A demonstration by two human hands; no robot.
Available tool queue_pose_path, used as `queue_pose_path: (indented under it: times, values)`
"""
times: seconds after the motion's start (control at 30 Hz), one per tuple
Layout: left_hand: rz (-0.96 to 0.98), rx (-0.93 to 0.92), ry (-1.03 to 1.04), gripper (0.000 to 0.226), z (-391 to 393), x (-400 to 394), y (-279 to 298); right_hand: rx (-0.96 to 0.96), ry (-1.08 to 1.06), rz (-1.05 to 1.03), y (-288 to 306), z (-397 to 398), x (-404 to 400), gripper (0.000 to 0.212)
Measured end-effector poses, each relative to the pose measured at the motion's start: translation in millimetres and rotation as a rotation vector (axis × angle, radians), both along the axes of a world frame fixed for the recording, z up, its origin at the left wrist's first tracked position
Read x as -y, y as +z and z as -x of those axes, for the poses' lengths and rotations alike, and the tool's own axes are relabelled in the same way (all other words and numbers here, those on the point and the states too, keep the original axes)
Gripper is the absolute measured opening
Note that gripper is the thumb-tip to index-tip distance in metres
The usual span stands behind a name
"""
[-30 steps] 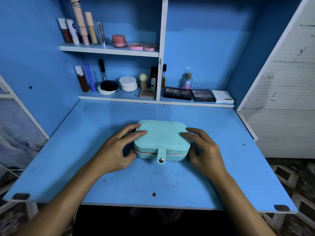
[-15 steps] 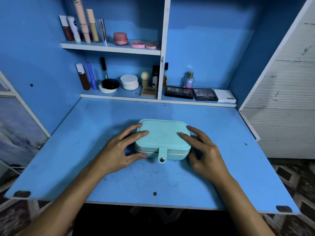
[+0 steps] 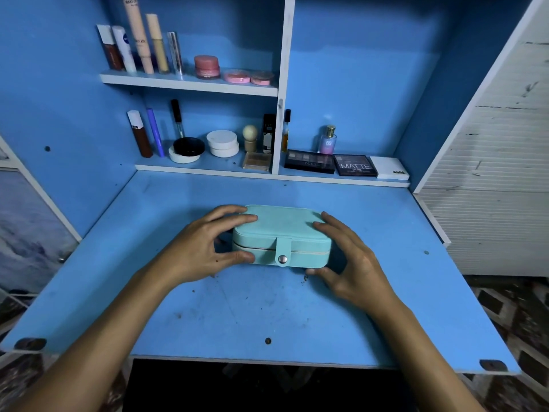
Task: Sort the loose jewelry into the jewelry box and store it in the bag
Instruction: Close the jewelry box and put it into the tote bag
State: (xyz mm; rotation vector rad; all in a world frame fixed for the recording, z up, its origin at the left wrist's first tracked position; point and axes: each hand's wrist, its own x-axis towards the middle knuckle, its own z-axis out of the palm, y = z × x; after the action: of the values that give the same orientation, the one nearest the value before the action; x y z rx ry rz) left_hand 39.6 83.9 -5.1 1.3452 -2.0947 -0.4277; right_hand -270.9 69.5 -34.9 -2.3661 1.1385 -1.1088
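Note:
A teal jewelry box (image 3: 282, 230) lies closed on the blue desk (image 3: 267, 304), its snap strap (image 3: 282, 254) fastened at the front. My left hand (image 3: 199, 248) grips the box's left end, fingers over the lid and thumb against the front wall. My right hand (image 3: 353, 263) curls round the right end, fingertips on the lid's edge and thumb low by the front right corner. No bag or loose jewelry is in view.
Behind the desk, a low shelf (image 3: 267, 173) carries compacts, eyeshadow palettes (image 3: 355, 165) and a perfume bottle (image 3: 327, 140). An upper shelf (image 3: 190, 83) holds tubes and pink jars. A white slatted panel (image 3: 499, 179) stands at the right. Small dark specks dot the desk.
Both thumbs have come forward to the box's front lower corners. The fingers have slid slightly along the lid. The box stays in place, closed.

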Motion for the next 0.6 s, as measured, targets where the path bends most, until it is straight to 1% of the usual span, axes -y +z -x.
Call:
queue_pose_path:
  times: [0.13, 0.23, 0.33, 0.47, 0.6]
  values:
    - [0.013, -0.001, 0.032, 0.076, 1.4, -2.0, 2.3, 0.006, 0.016, 0.005, 2.5, 1.5, 3.3, 0.081]
    - [0.125, 0.023, 0.043, 0.079, 3.5, -2.4, 3.8, 0.031, 0.028, 0.009, 5.8, -0.4, 4.5, 0.076]
    - [0.154, 0.033, 0.024, 0.086, 9.1, -1.6, 6.2, 0.055, 0.033, 0.002, 10.0, -2.0, 6.0, 0.072]
    - [0.226, 0.017, 0.050, 0.077, 14.3, -0.6, 4.5, 0.053, 0.038, -0.018, 12.5, -3.6, 9.5, 0.067]
    - [0.275, 0.020, 0.058, 0.072, 16.2, 0.8, 3.2, 0.062, 0.043, 0.005, 14.6, -4.6, 10.0, 0.063]
